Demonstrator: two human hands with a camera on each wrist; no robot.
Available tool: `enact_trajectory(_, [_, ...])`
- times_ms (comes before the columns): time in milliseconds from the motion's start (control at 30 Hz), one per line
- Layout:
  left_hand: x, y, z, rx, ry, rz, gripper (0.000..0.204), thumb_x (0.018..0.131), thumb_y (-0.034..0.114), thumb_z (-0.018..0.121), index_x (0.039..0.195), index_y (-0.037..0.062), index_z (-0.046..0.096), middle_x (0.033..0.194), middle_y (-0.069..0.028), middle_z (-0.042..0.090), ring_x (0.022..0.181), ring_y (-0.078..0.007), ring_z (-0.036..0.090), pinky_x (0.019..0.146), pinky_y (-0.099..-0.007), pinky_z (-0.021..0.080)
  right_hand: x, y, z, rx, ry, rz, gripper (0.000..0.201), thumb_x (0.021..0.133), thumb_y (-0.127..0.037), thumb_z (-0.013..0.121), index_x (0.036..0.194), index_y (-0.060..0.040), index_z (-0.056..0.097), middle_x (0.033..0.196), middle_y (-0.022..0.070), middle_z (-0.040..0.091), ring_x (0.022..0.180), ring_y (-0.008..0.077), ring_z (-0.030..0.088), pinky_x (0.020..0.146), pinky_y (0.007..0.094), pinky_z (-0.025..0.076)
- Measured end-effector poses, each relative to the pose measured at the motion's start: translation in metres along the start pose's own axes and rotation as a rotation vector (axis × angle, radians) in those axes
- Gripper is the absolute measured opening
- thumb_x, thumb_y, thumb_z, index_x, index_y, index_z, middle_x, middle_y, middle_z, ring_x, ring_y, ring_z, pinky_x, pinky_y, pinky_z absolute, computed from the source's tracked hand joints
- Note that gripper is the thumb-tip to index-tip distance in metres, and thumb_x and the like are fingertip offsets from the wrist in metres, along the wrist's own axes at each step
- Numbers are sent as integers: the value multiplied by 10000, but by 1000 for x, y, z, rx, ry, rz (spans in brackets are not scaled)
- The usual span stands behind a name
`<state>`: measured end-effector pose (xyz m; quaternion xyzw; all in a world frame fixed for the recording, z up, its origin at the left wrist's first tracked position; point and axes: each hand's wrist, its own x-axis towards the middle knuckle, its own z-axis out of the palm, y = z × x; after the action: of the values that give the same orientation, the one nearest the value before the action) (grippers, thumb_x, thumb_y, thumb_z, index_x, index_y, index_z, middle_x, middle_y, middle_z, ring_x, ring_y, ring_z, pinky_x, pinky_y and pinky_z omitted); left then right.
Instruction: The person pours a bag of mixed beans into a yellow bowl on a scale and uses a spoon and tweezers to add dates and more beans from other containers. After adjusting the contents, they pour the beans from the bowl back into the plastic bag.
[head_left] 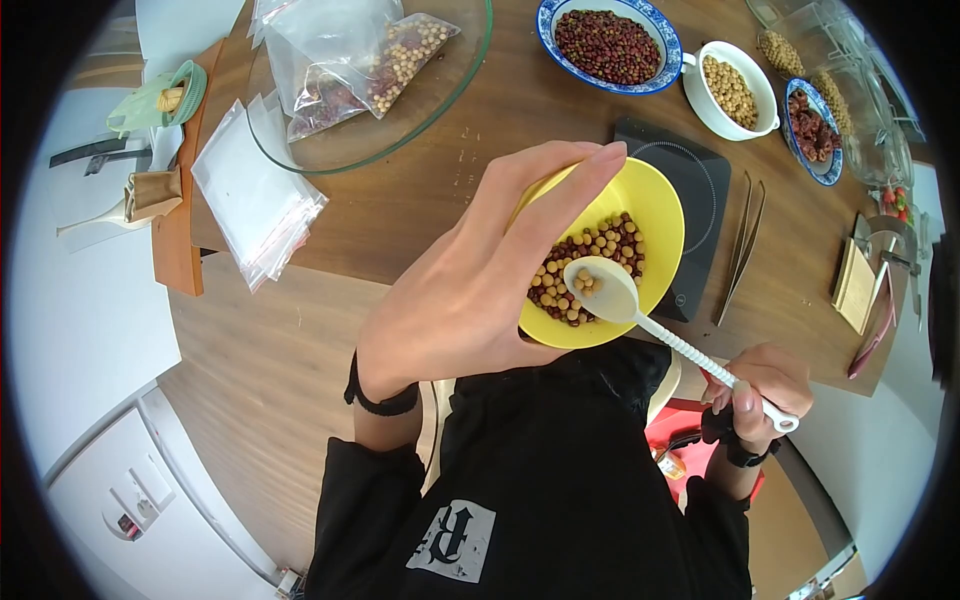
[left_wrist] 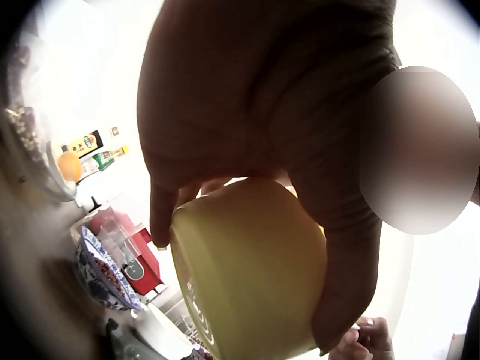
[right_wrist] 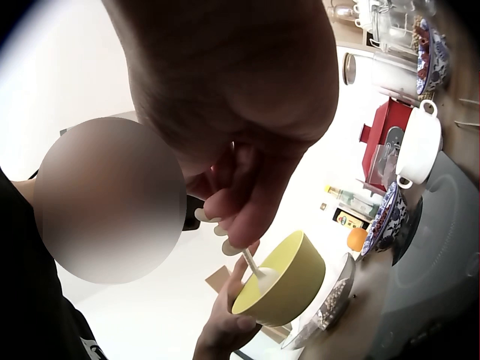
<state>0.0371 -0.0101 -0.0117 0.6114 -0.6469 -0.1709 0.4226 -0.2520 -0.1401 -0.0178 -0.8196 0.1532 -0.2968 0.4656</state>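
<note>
My left hand (head_left: 455,270) grips a yellow bowl (head_left: 662,225) around its side, thumb and fingers spread across it. The bowl is tipped toward me and shows a mix of dark red and tan beans (head_left: 620,240) inside. In my right hand (head_left: 770,385) is the end of a white spoon (head_left: 625,298) with a ridged handle. A few tan beans lie in the spoon's head, which is inside the bowl over the mix. From the left wrist view, the bowl's outer wall (left_wrist: 251,262) hides its contents. The right wrist view shows the spoon's handle entering the bowl (right_wrist: 289,281).
Beyond the bowl are a black induction hob (head_left: 705,190), metal tongs (head_left: 742,250), a blue-patterned bowl of red beans (head_left: 545,25) and a white pot of tan beans (head_left: 760,125). At left, a glass bowl (head_left: 385,160) holds filled bags beside flat plastic bags (head_left: 245,185).
</note>
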Motion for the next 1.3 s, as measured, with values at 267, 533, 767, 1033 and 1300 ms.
enact_trajectory(267, [-4,0,-1,29,-54,-63,1215,534,156,967,1534,40,287,1475,-169,467,1352,-380,412,1093,-472,401,-2,-3,-4,-2,46,51,290,910,-238,673,744,-1,694,592,81,657,461,180,606,453,277,492])
enact_trajectory(533, [-5,-2,1,23,-24,-29,1204,539,161,973,1526,38,296,1464,-176,473,1338,-379,428,1081,-465,416,-6,4,-9,37,42,-2,290,887,-249,689,726,-7,688,567,74,636,432,177,581,426,282,464])
enact_trajectory(767, [-3,0,-2,-24,-11,-8,1129,563,37,920,1533,88,344,1424,-165,418,1183,-373,559,886,-422,579,-3,5,-9,-15,16,-78,224,858,-212,690,752,-15,693,564,73,626,405,176,550,410,283,442])
enact_trajectory(1033, [-1,1,-1,-21,-20,1,1119,573,37,914,1532,88,339,1423,-174,414,1194,-381,550,898,-423,572,1,4,-3,26,-19,-102,158,826,-158,693,771,-9,701,572,78,626,413,173,563,396,278,436])
enact_trajectory(1300, [-1,0,2,-25,-19,7,1098,587,45,906,1528,80,341,1408,-179,420,1196,-382,540,915,-429,563,3,7,-2,69,-101,-149,247,922,-213,649,809,3,691,597,62,650,456,159,630,433,262,484])
